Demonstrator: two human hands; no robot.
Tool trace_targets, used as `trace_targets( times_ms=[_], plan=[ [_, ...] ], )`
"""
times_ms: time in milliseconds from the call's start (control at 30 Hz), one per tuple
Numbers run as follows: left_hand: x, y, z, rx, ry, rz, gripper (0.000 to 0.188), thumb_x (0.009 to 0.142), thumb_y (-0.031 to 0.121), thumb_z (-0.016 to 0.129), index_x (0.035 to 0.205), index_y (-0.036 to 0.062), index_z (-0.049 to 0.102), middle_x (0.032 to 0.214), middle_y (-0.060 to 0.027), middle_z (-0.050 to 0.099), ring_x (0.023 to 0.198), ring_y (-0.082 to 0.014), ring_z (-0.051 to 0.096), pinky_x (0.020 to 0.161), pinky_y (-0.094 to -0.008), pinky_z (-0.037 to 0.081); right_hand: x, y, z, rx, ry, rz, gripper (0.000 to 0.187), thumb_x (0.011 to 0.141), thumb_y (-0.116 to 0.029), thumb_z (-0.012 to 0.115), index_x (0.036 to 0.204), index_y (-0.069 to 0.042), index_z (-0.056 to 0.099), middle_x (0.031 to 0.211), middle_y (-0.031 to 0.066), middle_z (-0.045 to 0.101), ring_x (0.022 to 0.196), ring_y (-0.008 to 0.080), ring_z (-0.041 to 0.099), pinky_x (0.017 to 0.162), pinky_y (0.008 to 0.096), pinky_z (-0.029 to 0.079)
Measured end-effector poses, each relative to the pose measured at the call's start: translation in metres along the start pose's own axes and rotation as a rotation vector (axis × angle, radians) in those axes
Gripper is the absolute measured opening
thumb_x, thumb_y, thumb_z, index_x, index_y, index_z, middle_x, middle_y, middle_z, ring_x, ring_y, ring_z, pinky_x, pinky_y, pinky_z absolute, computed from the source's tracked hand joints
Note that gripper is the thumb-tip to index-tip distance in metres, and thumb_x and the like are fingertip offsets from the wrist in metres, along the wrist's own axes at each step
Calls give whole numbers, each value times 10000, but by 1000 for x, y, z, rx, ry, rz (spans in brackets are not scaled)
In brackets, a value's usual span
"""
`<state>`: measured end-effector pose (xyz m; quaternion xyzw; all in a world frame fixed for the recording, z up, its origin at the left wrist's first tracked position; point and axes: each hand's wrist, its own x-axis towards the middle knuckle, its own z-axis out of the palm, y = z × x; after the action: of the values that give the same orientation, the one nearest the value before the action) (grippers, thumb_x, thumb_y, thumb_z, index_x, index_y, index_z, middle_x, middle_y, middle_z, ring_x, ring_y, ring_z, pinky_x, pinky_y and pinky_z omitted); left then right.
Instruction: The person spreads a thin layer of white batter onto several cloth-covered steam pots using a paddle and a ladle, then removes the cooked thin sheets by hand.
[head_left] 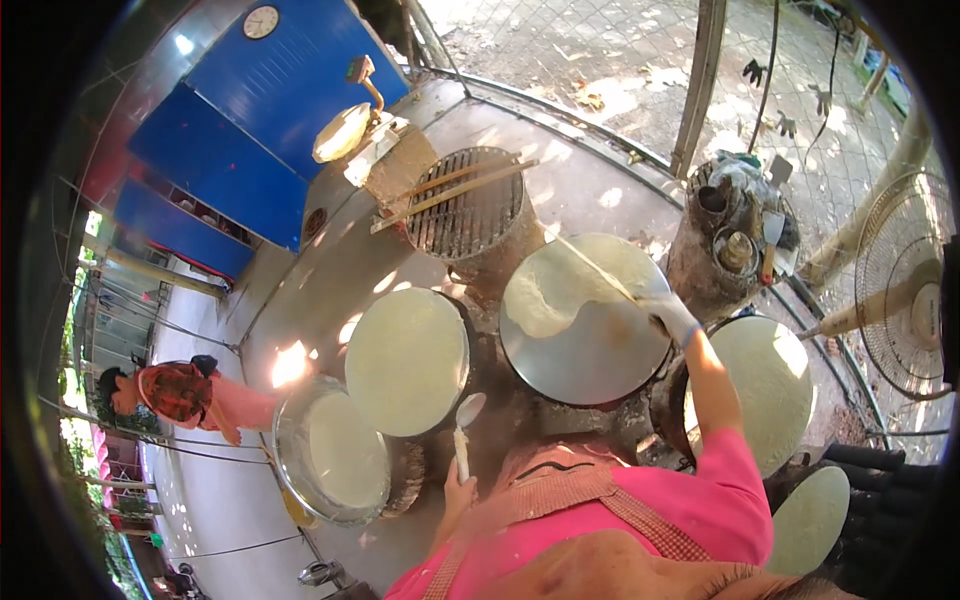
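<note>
My right hand is closed on a long thin wooden stick, over the middle round griddle. Pale batter covers the far and left part of that griddle; its near part is bare grey metal. In my left hand, low and near my body, is a ladle with a pale handle, its bowl up beside the left griddle's edge. A smooth pale batter sheet covers the left griddle. Farther left stands a wide metal basin of pale batter.
Another batter-covered griddle is at my right, with a pale round sheet nearer. A slatted round stand bears wooden sticks. Tools crowd a pedestal at far right, near a fan. A person is at left.
</note>
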<state>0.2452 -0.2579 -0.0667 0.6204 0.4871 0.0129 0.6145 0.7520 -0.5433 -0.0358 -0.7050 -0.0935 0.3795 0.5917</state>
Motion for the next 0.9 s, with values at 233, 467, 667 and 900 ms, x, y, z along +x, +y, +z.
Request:
trace_targets(
  times_ms=[233, 467, 667, 900],
  plan=[
    [-18, -23, -12, -97, 44, -11, 713, 843, -37, 543, 1485, 159, 304, 730, -28, 518, 489, -86, 461, 424, -238, 378, -48, 2, 12, -52, -344, 295, 303, 790, -194, 708, 1046, -33, 729, 529, 23, 520, 386, 95, 426, 339, 262, 275],
    [-44, -21, -3, 20, 143, -86, 677, 829, -26, 569, 1455, 116, 354, 793, -47, 556, 560, -103, 508, 479, -259, 410, 47, -6, 18, -325, -246, -432, 190, 800, -199, 686, 899, -45, 734, 611, 83, 610, 479, 127, 563, 427, 305, 417],
    [-53, -28, -9, 8, 171, -84, 637, 836, -28, 544, 1433, 124, 383, 800, -35, 554, 569, -103, 497, 483, -259, 401, -17, 3, -24, -226, -533, 294, 187, 767, -193, 713, 883, -47, 720, 546, 29, 540, 406, 102, 472, 369, 298, 346],
    [-52, -54, -25, -65, 113, -126, 680, 836, -22, 549, 1461, 145, 340, 771, -42, 565, 506, -91, 489, 424, -239, 379, 25, -11, 17, -319, -277, -128, 171, 752, -146, 644, 846, -11, 691, 562, -7, 512, 439, 81, 466, 390, 256, 329]
  ],
)
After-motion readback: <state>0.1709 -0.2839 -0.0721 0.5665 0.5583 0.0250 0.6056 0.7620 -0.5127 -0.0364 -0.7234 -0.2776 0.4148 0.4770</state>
